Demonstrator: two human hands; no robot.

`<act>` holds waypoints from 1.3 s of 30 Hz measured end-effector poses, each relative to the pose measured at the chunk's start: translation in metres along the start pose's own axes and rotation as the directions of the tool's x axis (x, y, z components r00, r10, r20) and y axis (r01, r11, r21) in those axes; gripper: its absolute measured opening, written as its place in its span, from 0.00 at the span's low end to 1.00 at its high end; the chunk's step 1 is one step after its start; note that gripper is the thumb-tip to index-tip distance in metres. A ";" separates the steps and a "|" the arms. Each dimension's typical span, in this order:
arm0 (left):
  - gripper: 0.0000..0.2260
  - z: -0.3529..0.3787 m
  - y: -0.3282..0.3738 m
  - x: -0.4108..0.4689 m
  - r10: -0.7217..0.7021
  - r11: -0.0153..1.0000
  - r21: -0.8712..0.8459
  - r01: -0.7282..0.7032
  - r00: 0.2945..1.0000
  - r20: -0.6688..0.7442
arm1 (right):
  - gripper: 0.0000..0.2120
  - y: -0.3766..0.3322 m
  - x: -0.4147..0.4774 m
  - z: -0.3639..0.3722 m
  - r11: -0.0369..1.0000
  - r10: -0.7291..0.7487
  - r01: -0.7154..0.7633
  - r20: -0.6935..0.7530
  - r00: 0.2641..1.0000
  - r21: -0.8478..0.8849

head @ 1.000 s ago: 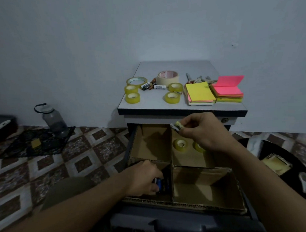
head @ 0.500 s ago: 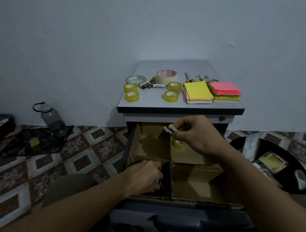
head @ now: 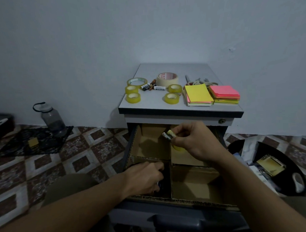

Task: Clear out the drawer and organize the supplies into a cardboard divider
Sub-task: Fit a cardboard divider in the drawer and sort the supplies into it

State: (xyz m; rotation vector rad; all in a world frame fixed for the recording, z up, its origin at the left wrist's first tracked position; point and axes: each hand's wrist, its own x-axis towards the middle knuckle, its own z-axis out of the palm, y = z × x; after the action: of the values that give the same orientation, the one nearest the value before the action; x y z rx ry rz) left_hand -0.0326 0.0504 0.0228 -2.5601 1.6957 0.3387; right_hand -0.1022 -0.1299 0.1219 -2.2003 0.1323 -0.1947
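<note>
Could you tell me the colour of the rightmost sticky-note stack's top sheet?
Pink, on the square paper sticky-note stack; head view shows it.

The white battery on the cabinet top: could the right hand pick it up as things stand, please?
Probably not yet: the right hand pinches batteries over the drawer. The white battery lies uncovered beside a tape roll, so the path looks free.

tape rolls (head: 133,97) on cabinet top (head: 148,106) — 6 | sticky-note stacks (head: 197,93) — 2 | bottle (head: 52,120): 1

a home room: patterned floor tiles (head: 45,164), water bottle (head: 51,118), small cabinet (head: 180,111).
</note>
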 end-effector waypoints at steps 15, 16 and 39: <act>0.17 -0.002 0.000 0.003 -0.075 0.995 0.072 0.070 0.995 0.060 | 0.06 0.006 -0.004 0.004 0.998 0.054 -0.054 -0.003 0.999 0.020; 0.16 -0.002 0.000 0.003 -0.081 0.995 0.069 0.077 0.995 0.058 | 0.06 0.006 -0.004 0.005 0.998 0.058 -0.058 -0.002 0.998 0.026; 0.08 -0.032 -0.088 -0.048 -0.556 0.799 -0.504 0.330 0.724 -0.408 | 0.07 0.007 -0.023 0.062 0.960 0.228 -0.259 0.236 0.944 0.106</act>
State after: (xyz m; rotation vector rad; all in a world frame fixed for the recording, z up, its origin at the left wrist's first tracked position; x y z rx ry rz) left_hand 0.0349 0.1233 0.0578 -3.5289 1.0726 -0.1057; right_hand -0.1133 -0.0812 0.0779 -2.0317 0.2575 0.1768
